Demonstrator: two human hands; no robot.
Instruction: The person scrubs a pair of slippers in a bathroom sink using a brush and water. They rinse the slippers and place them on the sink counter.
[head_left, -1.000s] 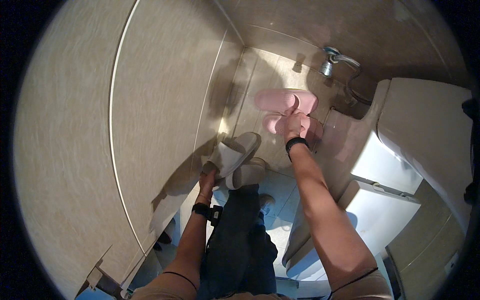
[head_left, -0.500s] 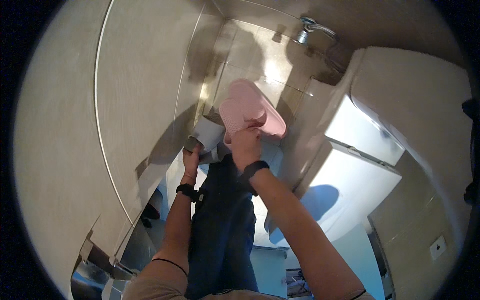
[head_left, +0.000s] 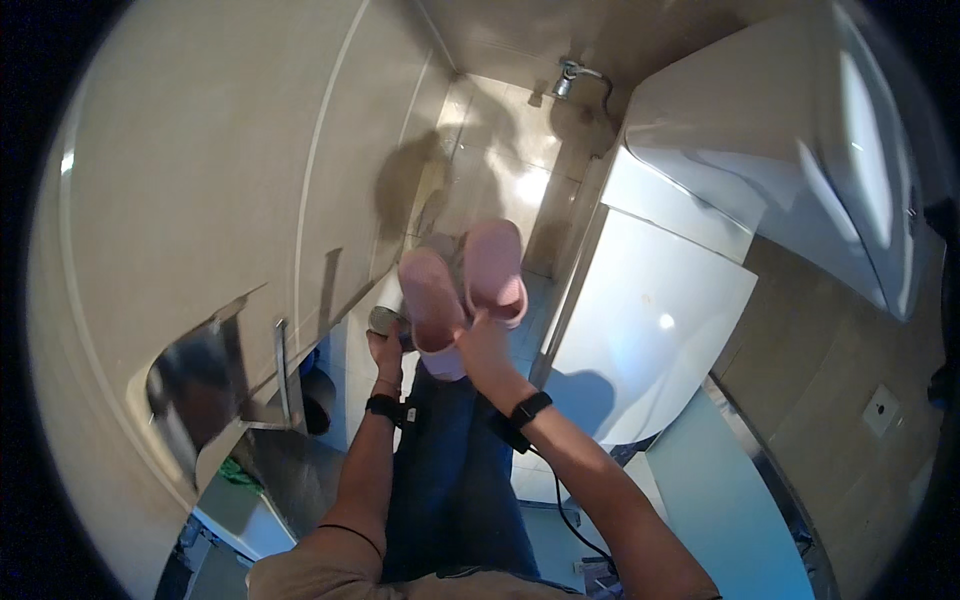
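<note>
Plainly, the pink slippers (head_left: 428,288) are held above the tiled floor (head_left: 525,150), long axes running away from you — near ends gripped in your right hand (head_left: 487,345). Just left, your left hand (head_left: 385,350) has fingers closed on a white slipper (head_left: 391,292) — partly hidden.

At 3 o'clock from the centre, a white toilet lid (head_left: 665,290) lies closed; its cistern (head_left: 760,140) stands at 2. A chrome valve (head_left: 566,80) and a curved hose (head_left: 607,98) sit at 1, and pale floor tiles (head_left: 505,150) at 12. A beige wall (head_left: 210,170) spans 10. A wall plate (head_left: 882,410) sits between 3 and 4, a shiny metal recess (head_left: 200,390) between 8 and 9.
</note>
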